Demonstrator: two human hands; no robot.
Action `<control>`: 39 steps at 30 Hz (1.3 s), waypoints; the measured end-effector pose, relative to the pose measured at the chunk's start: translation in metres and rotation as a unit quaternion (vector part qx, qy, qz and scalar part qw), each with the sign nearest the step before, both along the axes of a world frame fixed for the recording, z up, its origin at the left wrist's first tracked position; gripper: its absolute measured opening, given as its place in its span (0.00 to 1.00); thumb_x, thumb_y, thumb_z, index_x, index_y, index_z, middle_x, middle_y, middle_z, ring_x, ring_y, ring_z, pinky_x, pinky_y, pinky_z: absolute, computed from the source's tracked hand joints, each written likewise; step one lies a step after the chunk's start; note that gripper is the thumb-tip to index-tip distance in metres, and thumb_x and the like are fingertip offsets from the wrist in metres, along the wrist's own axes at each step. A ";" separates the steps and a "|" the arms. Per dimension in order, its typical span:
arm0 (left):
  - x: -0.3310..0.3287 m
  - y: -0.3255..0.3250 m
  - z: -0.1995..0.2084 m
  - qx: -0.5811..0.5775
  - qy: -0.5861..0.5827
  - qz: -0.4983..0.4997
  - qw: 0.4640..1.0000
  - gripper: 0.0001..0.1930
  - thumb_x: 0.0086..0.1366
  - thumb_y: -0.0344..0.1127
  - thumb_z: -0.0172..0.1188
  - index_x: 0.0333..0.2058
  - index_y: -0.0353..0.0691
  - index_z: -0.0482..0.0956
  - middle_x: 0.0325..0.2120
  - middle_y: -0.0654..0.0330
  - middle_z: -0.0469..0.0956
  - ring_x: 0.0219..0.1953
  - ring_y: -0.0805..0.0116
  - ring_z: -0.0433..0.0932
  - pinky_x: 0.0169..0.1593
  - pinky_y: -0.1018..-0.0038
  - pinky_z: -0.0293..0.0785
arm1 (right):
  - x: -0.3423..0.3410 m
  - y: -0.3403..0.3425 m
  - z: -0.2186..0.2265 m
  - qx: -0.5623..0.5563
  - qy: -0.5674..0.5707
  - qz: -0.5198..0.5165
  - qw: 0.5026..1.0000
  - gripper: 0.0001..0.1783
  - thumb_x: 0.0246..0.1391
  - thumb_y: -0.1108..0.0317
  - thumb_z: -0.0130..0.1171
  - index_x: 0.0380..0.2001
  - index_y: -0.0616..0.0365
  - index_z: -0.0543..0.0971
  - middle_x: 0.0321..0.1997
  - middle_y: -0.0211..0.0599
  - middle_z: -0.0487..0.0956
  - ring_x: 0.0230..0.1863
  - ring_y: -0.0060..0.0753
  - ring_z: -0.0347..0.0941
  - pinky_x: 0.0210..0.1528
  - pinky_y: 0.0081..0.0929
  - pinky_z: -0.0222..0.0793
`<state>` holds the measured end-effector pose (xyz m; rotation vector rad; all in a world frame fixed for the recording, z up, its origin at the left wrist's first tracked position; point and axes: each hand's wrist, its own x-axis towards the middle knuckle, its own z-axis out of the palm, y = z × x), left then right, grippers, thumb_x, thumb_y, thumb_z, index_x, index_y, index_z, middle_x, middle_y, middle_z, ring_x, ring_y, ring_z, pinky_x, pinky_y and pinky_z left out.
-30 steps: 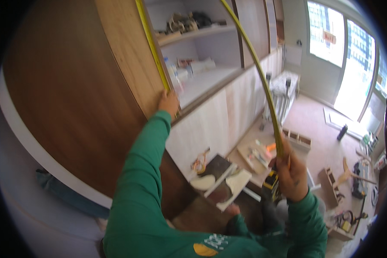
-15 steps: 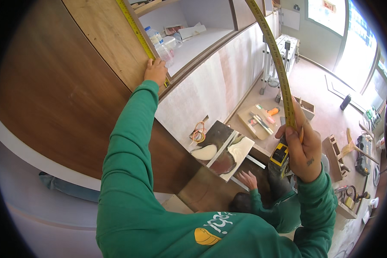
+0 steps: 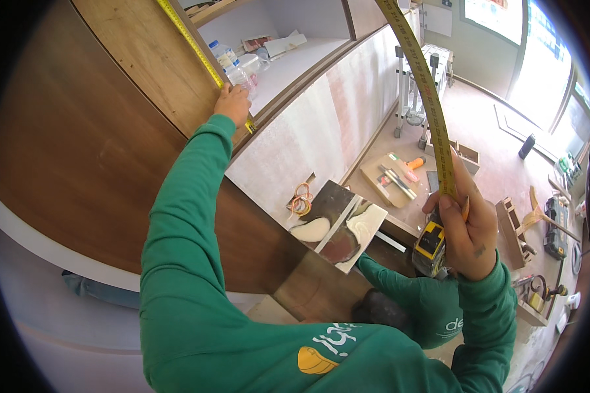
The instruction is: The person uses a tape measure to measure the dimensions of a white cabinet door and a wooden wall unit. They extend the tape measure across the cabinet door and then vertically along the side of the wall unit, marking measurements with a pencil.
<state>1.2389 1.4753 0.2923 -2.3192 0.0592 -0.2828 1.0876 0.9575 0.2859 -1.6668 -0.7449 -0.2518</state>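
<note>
My left hand [image 3: 233, 105] presses a yellow tape blade [image 3: 189, 42] against the edge of a wooden panel [image 3: 134, 59] on the cabinet. Its fingers are curled over the blade, and the blade's end shows just below the hand. From the top of the view, the other stretch of the blade [image 3: 421, 78] bows down to my right hand [image 3: 469, 229], which pinches it between thumb and fingers. The yellow and black tape measure case [image 3: 430, 247] hangs under that hand. An orange tip between my right fingers looks like a pencil [image 3: 465, 208].
An open cabinet compartment [image 3: 295, 69] holds plastic bottles [image 3: 224, 56]. Below, a co-worker in a green shirt [image 3: 419, 308] bends beside a patterned box [image 3: 341, 226]. Wires [image 3: 301, 200] poke from the pale panel. A tool board [image 3: 390, 180], wooden trays [image 3: 511, 232] and a ladder [image 3: 413, 92] occupy the floor.
My view has shifted slightly. The co-worker has bent further forward under my right arm, and their hand is now out of sight. Both my hands keep their hold on the tape measure.
</note>
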 end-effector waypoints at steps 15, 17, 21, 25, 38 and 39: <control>-0.104 -0.059 0.006 -0.045 -0.068 -0.220 0.972 0.04 0.54 0.35 0.62 0.27 0.44 0.82 0.63 0.61 0.64 0.71 0.56 0.51 0.71 0.47 0.41 | -0.034 -0.092 -0.046 0.060 0.152 -0.020 0.986 0.26 0.65 0.68 0.45 0.62 0.72 0.64 0.29 0.38 0.77 0.27 0.25 0.74 0.29 0.21 0.69; -0.130 -0.065 0.011 -0.134 -0.112 -0.184 0.967 0.02 0.54 0.35 0.63 0.28 0.48 0.83 0.66 0.60 0.60 0.71 0.50 0.49 0.71 0.45 0.39 | -0.039 -0.102 -0.049 0.069 0.164 -0.017 0.984 0.26 0.65 0.66 0.45 0.61 0.72 0.65 0.27 0.38 0.77 0.26 0.25 0.74 0.29 0.20 0.69; -0.170 -0.062 0.017 -0.221 -0.246 -0.172 0.928 0.03 0.53 0.35 0.67 0.28 0.50 0.84 0.70 0.58 0.53 0.71 0.42 0.47 0.69 0.41 0.43 | -0.040 -0.120 -0.055 0.069 0.122 -0.011 0.990 0.26 0.65 0.65 0.47 0.62 0.69 0.63 0.28 0.38 0.77 0.22 0.25 0.75 0.24 0.19 0.72; -0.200 -0.069 0.028 -0.328 -0.244 -0.130 0.903 0.07 0.53 0.26 0.67 0.32 0.42 0.84 0.71 0.53 0.49 0.58 0.53 0.67 0.60 0.56 0.65 | -0.043 -0.133 -0.040 0.077 0.116 0.001 0.990 0.26 0.65 0.66 0.48 0.62 0.69 0.62 0.27 0.37 0.77 0.22 0.25 0.74 0.24 0.19 0.72; -0.168 -0.019 -0.068 -0.515 -0.517 0.076 0.679 0.34 0.58 0.37 0.67 0.59 0.32 0.61 0.63 0.45 0.56 0.50 0.45 0.75 0.54 0.63 0.74 | -0.048 -0.150 -0.029 0.049 0.160 0.086 0.982 0.27 0.65 0.66 0.46 0.64 0.70 0.63 0.26 0.38 0.76 0.24 0.26 0.76 0.27 0.21 0.72; -0.158 -0.017 -0.072 -0.473 -0.531 0.132 0.690 0.38 0.58 0.40 0.67 0.61 0.32 0.57 0.63 0.44 0.55 0.51 0.41 0.74 0.55 0.61 0.74 | -0.048 -0.150 -0.026 0.047 0.165 0.092 0.981 0.27 0.65 0.66 0.46 0.64 0.70 0.63 0.26 0.37 0.76 0.24 0.26 0.76 0.27 0.21 0.72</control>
